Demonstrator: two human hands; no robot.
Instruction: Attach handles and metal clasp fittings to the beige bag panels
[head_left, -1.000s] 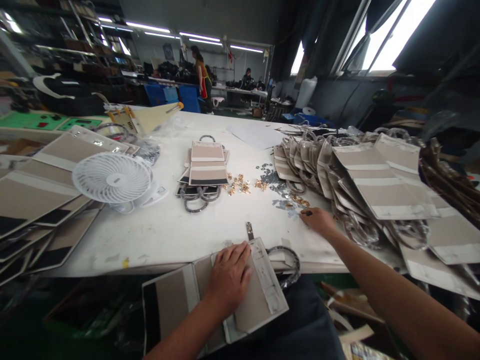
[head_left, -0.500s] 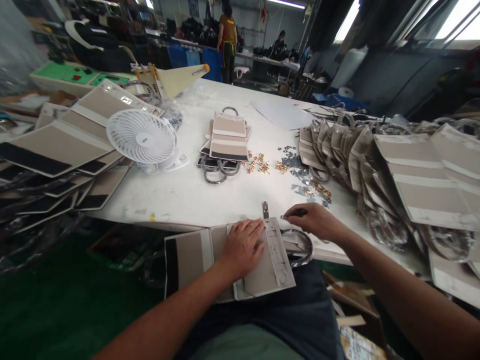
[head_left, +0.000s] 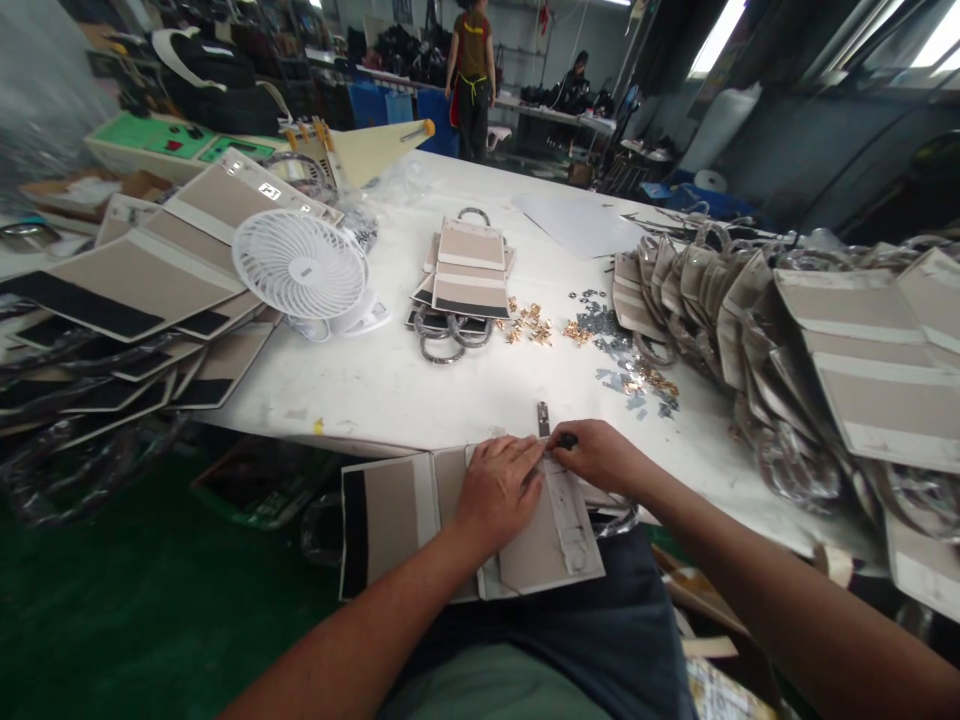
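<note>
A beige bag panel point(head_left: 394, 505) with a black strip along its left side lies across my lap and the table edge. My left hand point(head_left: 499, 490) rests on it, fingers stretched out and pressing near its top right part. My right hand point(head_left: 596, 455) is closed in a pinch at the panel's upper right edge, touching or almost touching my left fingertips. A small tool with a dark handle point(head_left: 568, 440) shows between its fingers; the tip is hidden. Just above sticks up a flat dark metal strip point(head_left: 543, 416). A wrapped loop handle point(head_left: 616, 520) shows at the panel's right side.
Gold-coloured fittings point(head_left: 534, 325) and grey metal plates point(head_left: 611, 345) lie loose on the white table point(head_left: 390, 400). A small stack of panels point(head_left: 471, 285) stands mid-table. A white fan point(head_left: 300, 265) and piled panels point(head_left: 142, 280) are left, more panels point(head_left: 862, 330) right. A person point(head_left: 472, 80) stands behind.
My right hand has moved left with the dark-handled tool, from beside the panel onto its upper edge near my left fingers. My left hand stays on the panel. The view has shifted slightly.
</note>
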